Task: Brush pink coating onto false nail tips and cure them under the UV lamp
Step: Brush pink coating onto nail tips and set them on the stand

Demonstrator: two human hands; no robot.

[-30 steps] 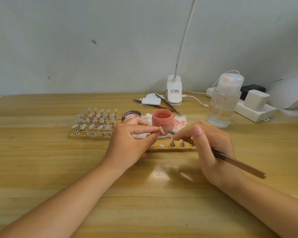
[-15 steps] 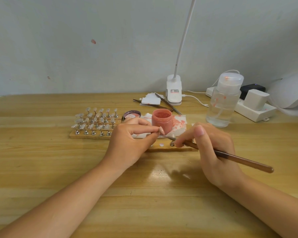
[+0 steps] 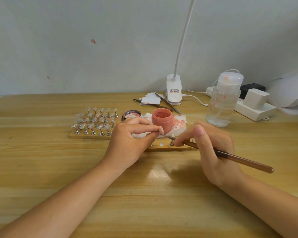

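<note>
Nail tip (image 3: 161, 130) pinched in left fingers (image 3: 144, 128) touches the brush (image 3: 230, 157) (gripped by right fingers (image 3: 199, 130)) beside the jar (image 3: 162, 120).

Pinched nail tip (image 3: 161, 130) against brush (image 3: 227, 156)

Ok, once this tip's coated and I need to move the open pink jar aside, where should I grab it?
Grip the pink jar round its lower side wall, coming in from the far right, where the stained tissue lies flat. It stands upright with no lid, so avoid the wet rim. The left hand and the brush crowd its near side.
</note>
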